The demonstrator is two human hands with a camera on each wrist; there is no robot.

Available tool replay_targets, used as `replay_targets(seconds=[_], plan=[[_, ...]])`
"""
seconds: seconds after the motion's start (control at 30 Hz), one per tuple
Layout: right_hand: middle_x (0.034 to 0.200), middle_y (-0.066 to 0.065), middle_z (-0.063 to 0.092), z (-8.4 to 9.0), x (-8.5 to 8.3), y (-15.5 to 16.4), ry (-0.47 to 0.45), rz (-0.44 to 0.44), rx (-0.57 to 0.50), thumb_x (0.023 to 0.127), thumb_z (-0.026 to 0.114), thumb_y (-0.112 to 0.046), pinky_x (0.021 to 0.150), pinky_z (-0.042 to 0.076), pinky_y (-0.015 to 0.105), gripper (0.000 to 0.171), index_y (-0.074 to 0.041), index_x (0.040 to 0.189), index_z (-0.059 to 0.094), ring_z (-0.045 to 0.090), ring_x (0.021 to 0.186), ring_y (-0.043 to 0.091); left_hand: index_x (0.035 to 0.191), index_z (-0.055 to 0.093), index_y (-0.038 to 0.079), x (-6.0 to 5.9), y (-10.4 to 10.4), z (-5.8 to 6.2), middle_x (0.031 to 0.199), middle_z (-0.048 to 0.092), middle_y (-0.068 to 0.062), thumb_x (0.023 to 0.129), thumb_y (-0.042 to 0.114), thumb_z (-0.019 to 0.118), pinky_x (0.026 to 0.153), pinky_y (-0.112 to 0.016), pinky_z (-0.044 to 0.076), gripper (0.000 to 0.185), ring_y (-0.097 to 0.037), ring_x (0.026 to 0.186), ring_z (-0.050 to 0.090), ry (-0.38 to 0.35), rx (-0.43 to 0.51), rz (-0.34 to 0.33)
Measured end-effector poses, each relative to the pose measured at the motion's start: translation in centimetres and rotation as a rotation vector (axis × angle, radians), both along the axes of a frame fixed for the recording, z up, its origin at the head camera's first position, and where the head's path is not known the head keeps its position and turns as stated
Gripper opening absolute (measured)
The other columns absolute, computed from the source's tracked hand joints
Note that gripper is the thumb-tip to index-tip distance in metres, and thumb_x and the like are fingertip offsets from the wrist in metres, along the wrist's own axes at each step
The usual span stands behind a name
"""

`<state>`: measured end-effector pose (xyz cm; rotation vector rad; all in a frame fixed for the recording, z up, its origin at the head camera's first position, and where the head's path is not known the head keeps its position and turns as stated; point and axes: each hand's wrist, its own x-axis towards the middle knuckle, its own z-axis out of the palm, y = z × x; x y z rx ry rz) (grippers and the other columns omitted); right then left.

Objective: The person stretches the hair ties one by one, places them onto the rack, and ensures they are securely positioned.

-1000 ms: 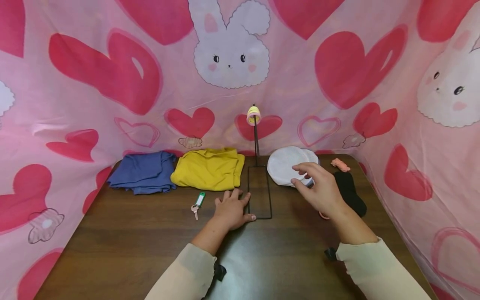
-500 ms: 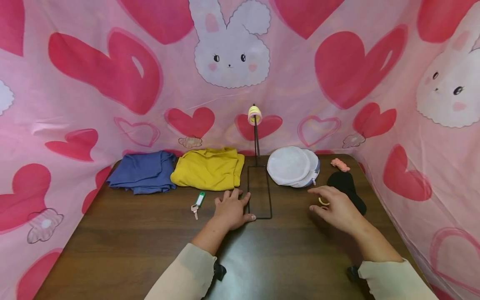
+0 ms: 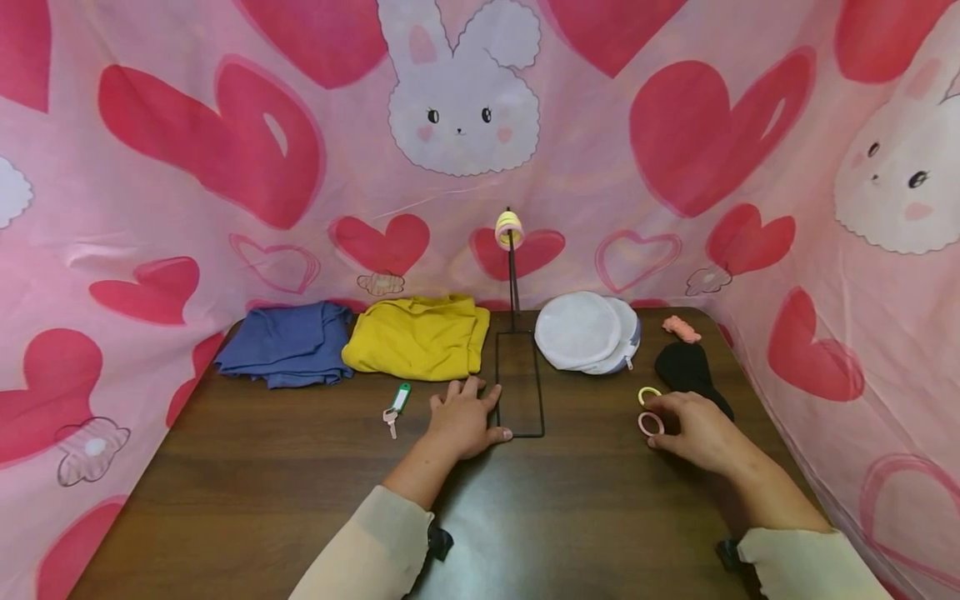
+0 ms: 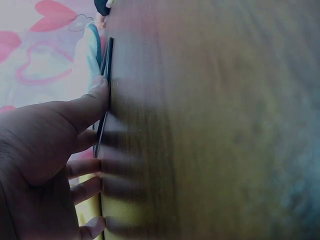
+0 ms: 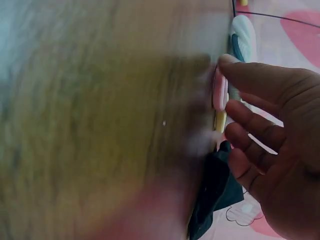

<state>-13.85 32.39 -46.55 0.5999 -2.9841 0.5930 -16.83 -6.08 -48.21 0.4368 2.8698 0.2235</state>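
My left hand (image 3: 465, 417) lies flat on the brown table (image 3: 300, 483), fingers straight, its thumb against the black wire base of a stand (image 3: 519, 383); the left wrist view shows the thumb on that wire (image 4: 106, 65). The stand's pole carries yellow and pink rings (image 3: 507, 229) at its top. My right hand (image 3: 663, 425) hovers low at the right, with relaxed fingertips touching a pink ring (image 3: 650, 423) that lies on the table. A yellow ring (image 3: 648, 394) lies just beyond it. In the right wrist view the pink ring (image 5: 220, 90) sits between thumb and forefinger.
A black fabric piece (image 3: 690, 371) lies right of the rings, with a white round mesh pouch (image 3: 581, 332) and a pink scrunchie (image 3: 680, 329) behind. Folded yellow cloth (image 3: 416, 337) and blue cloth (image 3: 288, 343) sit at the back left. A green-tagged key (image 3: 396, 408) lies by my left hand.
My right hand has come back from the white pouch, down and toward me, to the pink ring on the table. The left hand has not moved.
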Motion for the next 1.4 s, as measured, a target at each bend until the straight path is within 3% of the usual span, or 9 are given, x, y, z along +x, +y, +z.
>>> replay_targets(seconds=[0.57,1.13,1.4], plan=[[0.087,-0.009,0.069,0.1,-0.3,-0.5,-0.028,-0.005,0.006,0.083,0.084,-0.008,0.077,0.053,0.044,0.027,-0.010,0.108,0.076,0.062,0.082,0.014,0.161,0.040,0.033,0.0,0.0,0.0,0.161,0.036,-0.004,0.090,0.071,0.064,0.099,-0.062,0.034,0.084,-0.032,0.136,0.035,0.006,-0.005,-0.003],[0.090,-0.007,0.071,0.8,-0.7,-3.7,0.165,0.078,-0.061,0.083,0.083,-0.004,0.075,0.052,0.040,0.024,-0.013,0.105,0.077,0.064,0.083,0.013,0.161,0.040,0.033,0.0,0.0,-0.1,0.161,0.036,-0.005,0.090,0.071,0.064,0.100,-0.063,0.034,0.084,-0.033,0.137,0.035,-0.001,-0.001,-0.007],[0.089,-0.007,0.072,1.8,-1.2,-5.5,0.181,0.112,-0.099,0.084,0.083,-0.007,0.074,0.054,0.038,0.027,-0.010,0.110,0.077,0.065,0.082,0.011,0.161,0.040,0.033,-0.1,0.0,-0.2,0.161,0.036,-0.004,0.090,0.071,0.064,0.100,-0.063,0.034,0.084,-0.033,0.137,0.035,0.006,-0.008,-0.003]])
